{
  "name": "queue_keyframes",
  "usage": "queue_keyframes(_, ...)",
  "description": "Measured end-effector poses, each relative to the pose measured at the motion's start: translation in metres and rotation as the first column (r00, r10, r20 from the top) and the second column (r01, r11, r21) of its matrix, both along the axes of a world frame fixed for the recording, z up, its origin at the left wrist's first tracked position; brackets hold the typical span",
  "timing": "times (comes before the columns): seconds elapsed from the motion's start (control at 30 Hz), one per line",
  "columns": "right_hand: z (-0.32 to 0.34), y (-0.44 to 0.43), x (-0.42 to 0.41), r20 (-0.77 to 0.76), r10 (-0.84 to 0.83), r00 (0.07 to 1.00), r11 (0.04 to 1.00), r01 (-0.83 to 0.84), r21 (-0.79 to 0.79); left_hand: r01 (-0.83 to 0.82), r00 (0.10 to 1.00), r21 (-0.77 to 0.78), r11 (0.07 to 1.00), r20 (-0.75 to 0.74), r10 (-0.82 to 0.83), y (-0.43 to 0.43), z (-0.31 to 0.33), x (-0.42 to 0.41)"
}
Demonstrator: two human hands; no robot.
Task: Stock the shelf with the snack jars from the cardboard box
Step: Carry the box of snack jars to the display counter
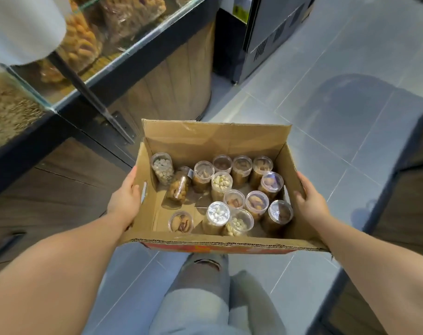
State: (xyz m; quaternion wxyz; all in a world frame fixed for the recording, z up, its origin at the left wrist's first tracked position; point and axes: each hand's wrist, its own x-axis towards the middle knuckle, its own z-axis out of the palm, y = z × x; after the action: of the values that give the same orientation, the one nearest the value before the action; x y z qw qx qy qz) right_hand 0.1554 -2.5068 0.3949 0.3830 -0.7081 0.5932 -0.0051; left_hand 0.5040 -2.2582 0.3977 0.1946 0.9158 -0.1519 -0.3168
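- The cardboard box (205,139) is open at the top and held above the grey tiled floor (326,122), in front of the person's legs in light jeans (200,298).
- The left hand (124,195) grips the box wall at 9 o'clock; the fingers are closed over the outside beside a handle cut-out (144,192), the thumb near the top edge.
- The right hand (308,198) grips the opposite wall at 3 o'clock, fingers curled over the rim.
- Inside the box I count fourteen clear snack jars (221,183) with transparent lids.
- Thirteen jars stand upright; one jar (179,186), at about 10 o'clock inside the box, leans tilted.
- About four jars hold pale nuts, the others brown ones; the exact kinds I cannot tell.
- The jars crowd toward 3 o'clock; a single jar (180,222) stands apart at 7 o'clock.
- A glass display shelf (133,47) with bagged snacks is at 11 o'clock from the box.
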Motion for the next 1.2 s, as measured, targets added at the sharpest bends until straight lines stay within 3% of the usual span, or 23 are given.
queue_keyframes(0.3,-0.059,-0.164,0.066,-0.037,0.141,0.989,0.99,-0.141,0.011,-0.158,0.987,0.036,0.987,0.032,0.157,-0.122,-0.053,0.02)
queue_keyframes(0.6,-0.203,-0.309,0.143,-0.128,0.405,0.905,0.914,-0.402,0.045,-0.471,0.882,0.072,0.879,0.047,0.469,-0.194,-0.201,-0.006)
queue_keyframes(0.73,-0.275,-0.345,0.176,-0.072,0.509,0.858,0.86,-0.51,0.009,-0.558,0.83,0.041,0.829,0.053,0.556,-0.214,-0.281,-0.015)
queue_keyframes(0.93,-0.388,-0.384,0.219,-0.142,0.627,0.766,0.769,-0.638,-0.047,-0.657,0.752,-0.001,0.754,0.074,0.655,-0.229,-0.386,-0.027)
queue_keyframes(1.2,-0.455,-0.397,0.255,-0.188,0.675,0.714,0.713,-0.696,-0.081,-0.739,0.66,-0.043,0.672,0.151,0.736,-0.252,-0.446,-0.034)
